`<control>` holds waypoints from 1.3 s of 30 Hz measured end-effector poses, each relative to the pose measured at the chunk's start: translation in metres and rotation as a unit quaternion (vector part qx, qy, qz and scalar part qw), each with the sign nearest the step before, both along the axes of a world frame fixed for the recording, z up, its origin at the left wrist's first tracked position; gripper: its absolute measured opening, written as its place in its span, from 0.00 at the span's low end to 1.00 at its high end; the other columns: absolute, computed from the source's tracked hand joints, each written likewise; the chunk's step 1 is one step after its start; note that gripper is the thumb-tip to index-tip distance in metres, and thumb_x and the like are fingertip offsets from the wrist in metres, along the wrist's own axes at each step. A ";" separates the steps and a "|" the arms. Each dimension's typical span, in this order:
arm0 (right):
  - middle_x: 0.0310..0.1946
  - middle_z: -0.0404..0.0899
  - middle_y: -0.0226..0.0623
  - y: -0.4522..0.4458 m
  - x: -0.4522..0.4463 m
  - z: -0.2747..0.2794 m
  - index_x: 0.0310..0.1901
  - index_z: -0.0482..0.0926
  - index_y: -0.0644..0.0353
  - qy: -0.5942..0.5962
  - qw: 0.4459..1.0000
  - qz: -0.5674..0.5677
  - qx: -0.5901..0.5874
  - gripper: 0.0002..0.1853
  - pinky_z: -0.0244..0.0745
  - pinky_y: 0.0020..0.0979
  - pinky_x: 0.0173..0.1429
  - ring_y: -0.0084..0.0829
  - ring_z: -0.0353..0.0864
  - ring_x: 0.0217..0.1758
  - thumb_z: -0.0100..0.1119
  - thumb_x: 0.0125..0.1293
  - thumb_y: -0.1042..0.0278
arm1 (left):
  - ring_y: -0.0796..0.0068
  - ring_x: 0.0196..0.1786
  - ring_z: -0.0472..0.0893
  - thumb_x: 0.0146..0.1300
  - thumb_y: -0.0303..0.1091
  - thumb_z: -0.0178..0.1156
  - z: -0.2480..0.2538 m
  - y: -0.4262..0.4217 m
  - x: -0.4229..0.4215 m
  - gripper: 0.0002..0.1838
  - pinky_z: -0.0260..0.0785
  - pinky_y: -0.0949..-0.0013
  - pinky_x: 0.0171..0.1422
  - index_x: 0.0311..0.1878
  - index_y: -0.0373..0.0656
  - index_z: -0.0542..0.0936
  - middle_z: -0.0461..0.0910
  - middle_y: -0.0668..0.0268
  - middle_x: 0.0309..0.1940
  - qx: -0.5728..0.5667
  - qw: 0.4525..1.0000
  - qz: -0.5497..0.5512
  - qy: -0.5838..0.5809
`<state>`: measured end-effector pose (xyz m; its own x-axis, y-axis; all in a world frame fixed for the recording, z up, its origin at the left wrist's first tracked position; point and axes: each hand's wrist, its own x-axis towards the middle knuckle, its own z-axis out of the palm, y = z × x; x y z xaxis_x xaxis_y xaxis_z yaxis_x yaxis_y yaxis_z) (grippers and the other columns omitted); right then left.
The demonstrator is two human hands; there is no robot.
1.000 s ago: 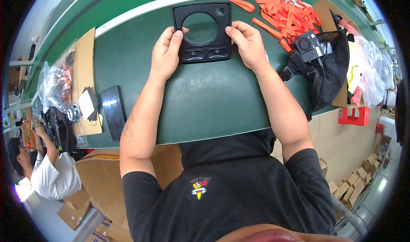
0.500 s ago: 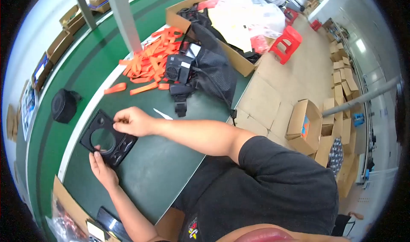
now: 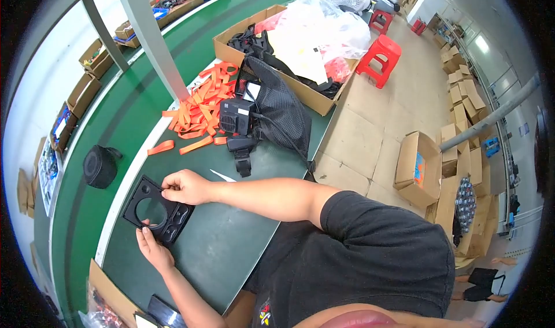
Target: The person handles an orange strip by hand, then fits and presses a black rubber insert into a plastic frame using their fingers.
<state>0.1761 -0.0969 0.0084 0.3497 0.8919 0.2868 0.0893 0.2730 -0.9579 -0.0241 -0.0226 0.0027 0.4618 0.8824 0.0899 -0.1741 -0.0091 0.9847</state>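
Observation:
A flat black panel (image 3: 176, 217) with a large round opening, a smaller round hole and rounded recesses is held slightly tilted over the green table (image 3: 225, 235). My right hand (image 3: 188, 187) pinches its upper right edge between thumb and curled fingers. Down at the lower edge, my left hand (image 3: 153, 250) grips it with the thumb on top; fingertips show through the large opening. A thin white pointed piece (image 3: 222, 176) lies on the table beside my right forearm.
Orange straps (image 3: 199, 111) lie piled beyond my hands, beside a black mesh pack (image 3: 277, 102) with a boxy black device (image 3: 235, 117). Behind stands a full cardboard box (image 3: 231, 53). A round black case (image 3: 99, 166) rests on the green belt at left. Red stools (image 3: 381, 56) stand on the floor.
The whole view has shifted, so the table and hands appear a little lower and to the right. Both hands keep their hold on the panel.

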 end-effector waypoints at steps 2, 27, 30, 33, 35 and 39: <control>0.20 0.71 0.23 -0.002 0.001 0.003 0.33 0.76 0.66 0.009 1.000 0.009 -0.011 0.09 0.64 0.21 0.27 0.12 0.67 0.24 0.58 0.63 0.68 | 0.82 0.40 0.72 0.72 0.34 0.46 0.000 0.001 0.000 0.11 0.65 0.76 0.49 0.48 0.37 0.73 0.74 0.69 0.37 -0.003 1.000 -0.005 -0.001; 0.21 0.72 0.24 -0.001 0.005 0.000 0.33 0.77 0.66 -0.015 1.000 0.011 -0.009 0.09 0.65 0.21 0.28 0.12 0.68 0.24 0.59 0.62 0.68 | 0.83 0.39 0.71 0.72 0.35 0.45 0.002 -0.002 0.000 0.12 0.63 0.78 0.48 0.49 0.37 0.73 0.73 0.69 0.36 0.003 1.000 -0.021 0.003; 0.21 0.72 0.24 -0.001 0.004 0.000 0.33 0.77 0.66 -0.014 1.000 0.007 -0.008 0.09 0.65 0.21 0.28 0.12 0.68 0.24 0.59 0.62 0.68 | 0.84 0.39 0.71 0.72 0.35 0.45 0.003 -0.004 0.001 0.12 0.63 0.78 0.49 0.48 0.37 0.73 0.73 0.70 0.36 0.012 1.000 -0.004 0.010; 0.20 0.72 0.24 -0.003 0.004 0.003 0.33 0.77 0.66 -0.007 1.000 0.012 -0.015 0.09 0.65 0.22 0.28 0.13 0.68 0.24 0.59 0.62 0.67 | 0.84 0.39 0.70 0.72 0.35 0.45 0.001 -0.001 0.002 0.12 0.63 0.78 0.48 0.48 0.37 0.73 0.73 0.70 0.36 0.022 1.000 -0.007 0.005; 0.20 0.72 0.24 0.000 0.004 0.000 0.33 0.77 0.66 -0.004 1.000 0.010 -0.011 0.09 0.65 0.22 0.28 0.13 0.68 0.24 0.59 0.62 0.67 | 0.84 0.39 0.70 0.72 0.34 0.45 -0.001 0.000 0.000 0.11 0.63 0.78 0.48 0.48 0.38 0.73 0.73 0.70 0.36 0.026 1.000 -0.006 0.014; 0.20 0.72 0.24 -0.003 0.004 0.003 0.33 0.76 0.66 -0.010 1.000 0.006 -0.009 0.09 0.64 0.22 0.27 0.13 0.67 0.24 0.59 0.62 0.67 | 0.78 0.45 0.70 0.72 0.35 0.46 -0.002 0.003 -0.003 0.12 0.62 0.72 0.55 0.48 0.36 0.73 0.73 0.67 0.41 0.009 1.000 -0.023 0.015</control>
<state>0.1801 -0.1000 0.0117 0.3345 0.9009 0.2765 0.1046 0.2561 -0.9610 -0.0272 -0.0195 0.0008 0.5051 0.8581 0.0921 -0.1462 -0.0202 0.9891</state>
